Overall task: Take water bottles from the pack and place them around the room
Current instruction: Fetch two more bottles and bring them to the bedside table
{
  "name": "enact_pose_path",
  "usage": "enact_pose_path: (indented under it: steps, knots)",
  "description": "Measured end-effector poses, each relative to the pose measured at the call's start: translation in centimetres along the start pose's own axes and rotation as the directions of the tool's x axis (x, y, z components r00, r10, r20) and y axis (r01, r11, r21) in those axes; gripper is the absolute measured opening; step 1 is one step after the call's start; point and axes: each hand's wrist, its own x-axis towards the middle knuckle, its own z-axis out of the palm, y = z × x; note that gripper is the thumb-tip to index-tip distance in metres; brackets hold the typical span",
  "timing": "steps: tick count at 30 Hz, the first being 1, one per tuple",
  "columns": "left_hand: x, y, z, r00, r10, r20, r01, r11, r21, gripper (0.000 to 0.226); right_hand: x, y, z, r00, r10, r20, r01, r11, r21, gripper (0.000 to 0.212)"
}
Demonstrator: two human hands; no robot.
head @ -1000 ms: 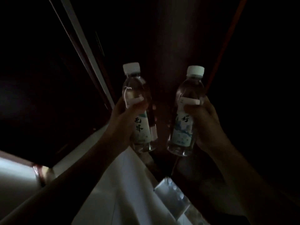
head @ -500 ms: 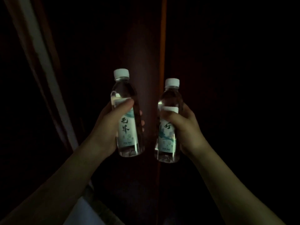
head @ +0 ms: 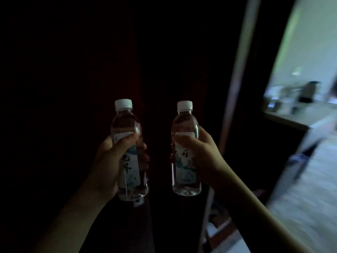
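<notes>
Head view: two clear water bottles are held upright and side by side, slightly apart, in front of a very dark background. The left bottle [head: 128, 154] is topped by a white cap [head: 123, 103] and carries a pale label with dark characters; it is clasped around its middle by the left hand [head: 111, 161], the thumb laid across the front of the label and the fingertips [head: 145, 157] seen wrapping round the far side. The right bottle [head: 185, 152], also with a white cap [head: 185, 105] and a similar label, is gripped at mid-height by the right hand [head: 202, 154], the thumb pressed across the top edge of its label. Both forearms are extended from the lower corners of the frame. A pale vertical strip [head: 238, 73] is seen just right of the right hand. Farther right, a brighter area is shown, blurred: a light ledge [head: 291, 117] on which several indistinct items are standing.
</notes>
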Motion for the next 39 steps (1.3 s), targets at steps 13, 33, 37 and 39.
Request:
enact_pose_path:
  steps: [13, 33, 37, 39]
  knots:
    - [-1.1, -5.3, 34.5, 0.709, -0.059, 0.703, 0.236, 0.959, -0.158, 0.056, -19.2, -12.0, -27.1, 0.729, -0.24, -0.641, 0.21, 0.97, -0.124, 0.043]
    - [0.1, -13.8, 68.8, 0.528, -0.06, 0.847, 0.262, 0.96, -0.095, 0.051, -25.3, -19.8, -57.4, 0.452, -0.394, -0.801, 0.156, 0.918, -0.363, 0.057]
    - [4.5, -17.5, 74.8, 0.538, -0.06, 0.841, 0.26, 0.96, -0.098, 0.049, -21.9, -19.3, -64.5, 0.434, -0.375, -0.819, 0.123, 0.925, -0.358, 0.059]
    - [7.3, -19.5, 78.0, 0.561, -0.033, 0.827, 0.225, 0.968, -0.113, 0.057, -19.4, -19.3, -68.5, 0.423, -0.382, -0.821, 0.101, 0.921, -0.376, 0.054]
